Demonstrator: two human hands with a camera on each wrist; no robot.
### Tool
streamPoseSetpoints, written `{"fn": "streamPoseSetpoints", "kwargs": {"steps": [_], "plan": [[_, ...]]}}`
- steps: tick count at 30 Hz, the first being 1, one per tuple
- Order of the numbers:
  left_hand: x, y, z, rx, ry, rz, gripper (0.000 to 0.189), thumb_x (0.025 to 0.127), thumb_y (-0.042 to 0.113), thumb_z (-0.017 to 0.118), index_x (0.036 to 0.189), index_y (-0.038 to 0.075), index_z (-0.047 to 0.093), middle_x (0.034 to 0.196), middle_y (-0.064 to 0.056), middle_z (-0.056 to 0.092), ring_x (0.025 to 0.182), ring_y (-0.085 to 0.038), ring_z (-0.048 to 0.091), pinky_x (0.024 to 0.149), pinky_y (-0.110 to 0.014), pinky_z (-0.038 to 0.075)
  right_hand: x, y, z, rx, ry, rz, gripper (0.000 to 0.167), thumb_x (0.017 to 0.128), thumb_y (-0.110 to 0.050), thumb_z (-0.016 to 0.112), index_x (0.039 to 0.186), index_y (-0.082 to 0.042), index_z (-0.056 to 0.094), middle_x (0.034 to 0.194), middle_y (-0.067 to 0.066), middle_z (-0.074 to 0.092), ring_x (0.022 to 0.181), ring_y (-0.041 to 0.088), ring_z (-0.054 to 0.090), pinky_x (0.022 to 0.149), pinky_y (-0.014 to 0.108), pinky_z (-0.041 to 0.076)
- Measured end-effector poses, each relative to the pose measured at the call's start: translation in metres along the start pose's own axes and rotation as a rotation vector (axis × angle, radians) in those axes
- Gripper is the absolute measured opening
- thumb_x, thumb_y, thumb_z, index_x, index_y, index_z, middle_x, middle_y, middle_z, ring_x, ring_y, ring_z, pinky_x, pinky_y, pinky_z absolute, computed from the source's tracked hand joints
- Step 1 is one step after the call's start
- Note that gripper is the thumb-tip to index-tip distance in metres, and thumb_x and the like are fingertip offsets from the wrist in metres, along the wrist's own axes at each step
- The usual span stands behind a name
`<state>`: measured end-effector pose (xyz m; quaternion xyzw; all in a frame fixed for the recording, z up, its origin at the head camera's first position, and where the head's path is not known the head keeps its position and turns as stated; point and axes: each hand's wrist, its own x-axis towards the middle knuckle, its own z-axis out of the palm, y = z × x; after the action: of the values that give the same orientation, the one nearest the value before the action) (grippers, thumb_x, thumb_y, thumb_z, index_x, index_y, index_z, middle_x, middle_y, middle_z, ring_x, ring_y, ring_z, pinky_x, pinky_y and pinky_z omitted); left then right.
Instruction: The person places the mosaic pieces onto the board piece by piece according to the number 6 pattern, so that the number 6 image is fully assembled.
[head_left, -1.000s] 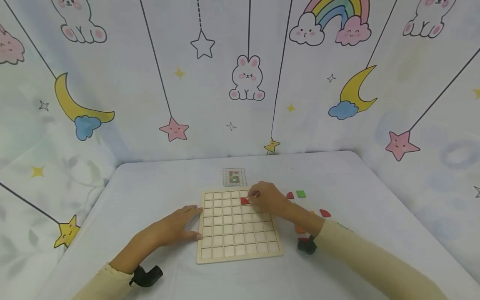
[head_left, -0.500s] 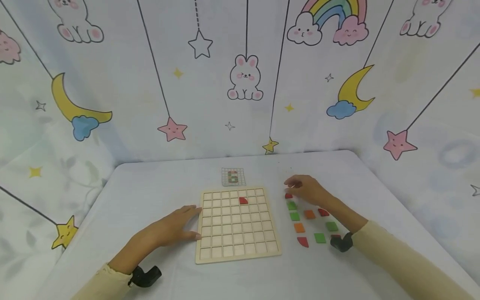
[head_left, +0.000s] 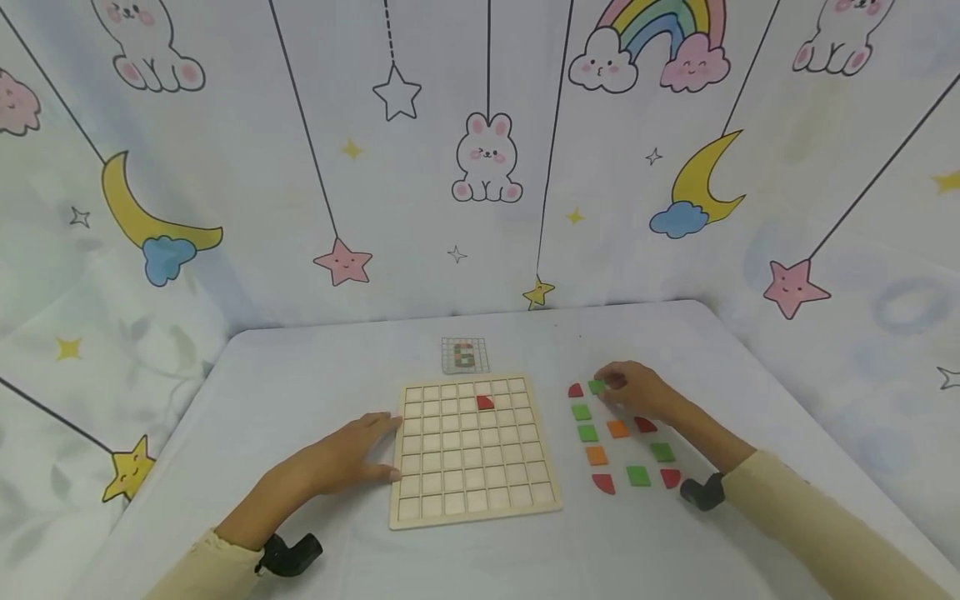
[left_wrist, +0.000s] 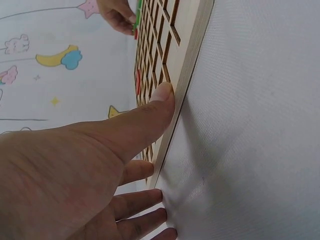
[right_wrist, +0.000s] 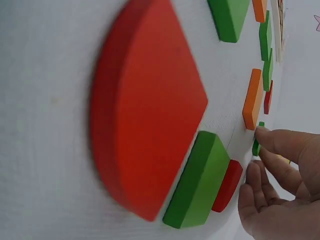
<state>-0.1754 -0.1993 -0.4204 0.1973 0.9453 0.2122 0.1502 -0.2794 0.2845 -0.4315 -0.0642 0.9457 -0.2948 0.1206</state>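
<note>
We count five red quarter-circles (head_left: 485, 402), five green squares (head_left: 588, 433) and two orange squares (head_left: 618, 428), twelve in all. We see one wooden board (head_left: 451, 460), seven cells (head_left: 472, 480) across and seven down, one printed card (head_left: 464, 356), one bench (head_left: 337, 358), one left hand (head_left: 356, 454), one right hand (head_left: 637, 390), and two black devices (head_left: 291, 556).

Muted, even light; soft shadows; nearest red piece (right_wrist: 150, 110) blurred.
</note>
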Motion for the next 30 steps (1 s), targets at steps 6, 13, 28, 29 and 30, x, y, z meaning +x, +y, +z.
{"fn": "streamPoseSetpoints", "kwargs": {"steps": [6, 13, 28, 29, 30], "plan": [[0.000, 0.000, -0.001, -0.006, -0.006, -0.008, 0.085, 0.094, 0.045, 0.079, 0.159, 0.002, 0.043, 0.163, -0.026, 0.040, 0.152, -0.046, 0.038, 0.123, -0.063, 0.035, 0.002, 0.000, 0.004, -0.034, 0.026, -0.043, 0.035, 0.101, -0.015, 0.070, 0.134, -0.003, 0.067, 0.126, 0.017, 0.069, 0.116, 0.033, 0.063, 0.103, 0.051, 0.057], [-0.001, -0.001, -0.001, -0.012, -0.003, -0.002, 0.085, 0.095, 0.045, 0.079, 0.159, 0.003, 0.043, 0.163, -0.026, 0.040, 0.152, -0.046, 0.038, 0.123, -0.063, 0.035, 0.000, 0.000, 0.006, -0.079, 0.049, -0.086, 0.032, 0.103, -0.014, 0.068, 0.131, -0.001, 0.067, 0.123, 0.018, 0.069, 0.115, 0.034, 0.064, 0.104, 0.053, 0.055], [-0.003, 0.001, -0.002, -0.032, -0.006, -0.011, 0.084, 0.095, 0.045, 0.078, 0.160, 0.004, 0.043, 0.164, -0.026, 0.039, 0.153, -0.046, 0.037, 0.123, -0.064, 0.034, -0.003, -0.024, 0.007, -0.071, 0.074, -0.160, 0.029, 0.102, -0.011, 0.068, 0.127, 0.004, 0.068, 0.126, 0.023, 0.069, 0.119, 0.039, 0.063, 0.108, 0.057, 0.053], [-0.003, 0.001, -0.002, -0.031, -0.006, -0.013, 0.085, 0.095, 0.046, 0.078, 0.160, 0.005, 0.043, 0.164, -0.026, 0.038, 0.153, -0.046, 0.037, 0.123, -0.064, 0.034, -0.002, -0.027, 0.007, -0.068, 0.076, -0.178, 0.028, 0.102, -0.010, 0.067, 0.127, 0.004, 0.068, 0.126, 0.023, 0.069, 0.119, 0.039, 0.063, 0.107, 0.057, 0.053], [-0.003, 0.001, -0.002, -0.029, -0.006, -0.013, 0.085, 0.095, 0.046, 0.078, 0.160, 0.005, 0.042, 0.164, -0.026, 0.039, 0.153, -0.046, 0.037, 0.123, -0.064, 0.034, 0.000, -0.029, 0.008, -0.062, 0.080, -0.198, 0.027, 0.102, -0.008, 0.067, 0.126, 0.005, 0.068, 0.125, 0.023, 0.069, 0.119, 0.039, 0.063, 0.107, 0.058, 0.053]]}}
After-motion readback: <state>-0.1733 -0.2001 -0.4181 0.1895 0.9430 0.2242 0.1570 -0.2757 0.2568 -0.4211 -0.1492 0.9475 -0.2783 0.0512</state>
